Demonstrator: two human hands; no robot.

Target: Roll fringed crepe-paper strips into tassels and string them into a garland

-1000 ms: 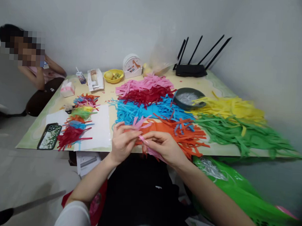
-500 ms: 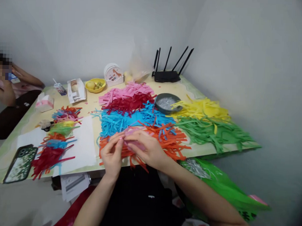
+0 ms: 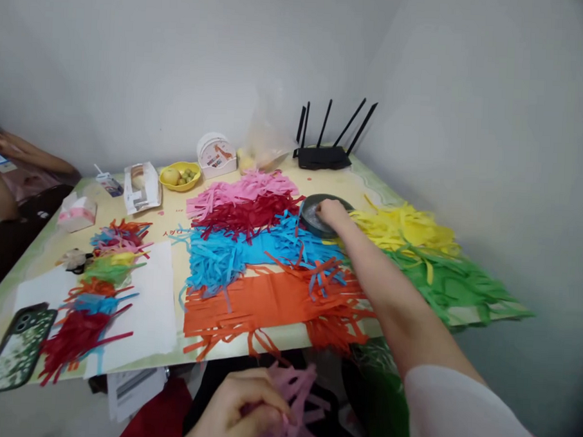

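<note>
Right hand (image 3: 334, 214) has moved into the bowl (image 3: 318, 232), toward three o'clock, fingers curled, grip unclear; left hand (image 3: 244, 406), six o'clock, pinches pink strips (image 3: 297, 387). Red lettering (image 3: 173, 233), nine o'clock: illegible.

On the table (image 3: 365, 183), a phone (image 3: 18, 348) lies at the near left corner, left of a heap of tassels (image 3: 94, 303) that rests partly on paper sheets (image 3: 157, 303). Behind these, from left to right, stand a tissue packet (image 3: 76, 215), a drink carton (image 3: 110, 185), a bread bag (image 3: 142, 189), a fruit bowl (image 3: 177, 187), a holder (image 3: 217, 157), a plastic bag (image 3: 266, 143) and a router (image 3: 324, 158). Fringed sheets (image 3: 258, 248) lie in rows down the middle, the nearest overhanging the near edge; further fringed strips (image 3: 407, 229) lie to the right. Between the two groups, before the router, sits a basin (image 3: 313, 229), the right hand (image 3: 334, 214) over it. The left hand (image 3: 245, 403), with a fringed piece (image 3: 289, 431) in it, is before the near edge.
</note>
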